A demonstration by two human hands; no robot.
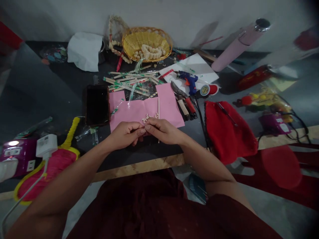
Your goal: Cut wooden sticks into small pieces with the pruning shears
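My left hand (127, 134) and my right hand (163, 130) meet above the near edge of the pink paper (134, 111). Both have thumb and fingers pinched together at the fingertips. What they hold, if anything, is too small to make out. Just beyond the fingertips, small pale pieces (147, 118) lie in a loose pile on the paper. A thin pale stick (159, 108) lies lengthwise on the paper, its near end beside my right hand. Farther back is a heap of wrapped chopsticks (129, 81).
A phone (97, 105) lies left of the paper. Pliers (186, 104), a blue glue gun (190, 81) and thread spools (209, 89) are at the right, near a red cloth (228, 132). Behind stand a yellow basket (132, 41) and a pink bottle (234, 49).
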